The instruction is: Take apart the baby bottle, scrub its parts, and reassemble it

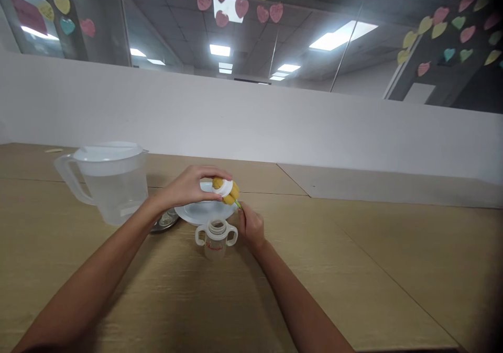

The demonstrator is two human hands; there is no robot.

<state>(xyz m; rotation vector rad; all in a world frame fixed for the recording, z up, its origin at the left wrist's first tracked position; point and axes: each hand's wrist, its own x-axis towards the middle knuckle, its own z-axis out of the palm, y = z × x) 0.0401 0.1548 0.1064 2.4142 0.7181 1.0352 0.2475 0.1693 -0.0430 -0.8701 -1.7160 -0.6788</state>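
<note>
My left hand (pixel 196 186) pinches a white-and-yellow bottle top (pixel 225 188) between thumb and fingers, tilted above the table. My right hand (pixel 252 226) is closed on a thin green stick (pixel 238 204), whose tip meets the yellow part; whether the two are joined I cannot tell. Right below stands a small clear bottle (pixel 215 242) with two white handles and red print, upright and with its mouth uncovered. Behind it sits a pale, shallow bowl (pixel 188 214), partly hidden by my left hand.
A translucent lidded pitcher (pixel 116 183) stands at the left. A round metal dish (pixel 165 220) is partly covered by my left forearm. A white wall (pixel 236 128) with glass above it rises behind the wooden table (pixel 353 269). A flat pale piece (pixel 54 150) lies far left.
</note>
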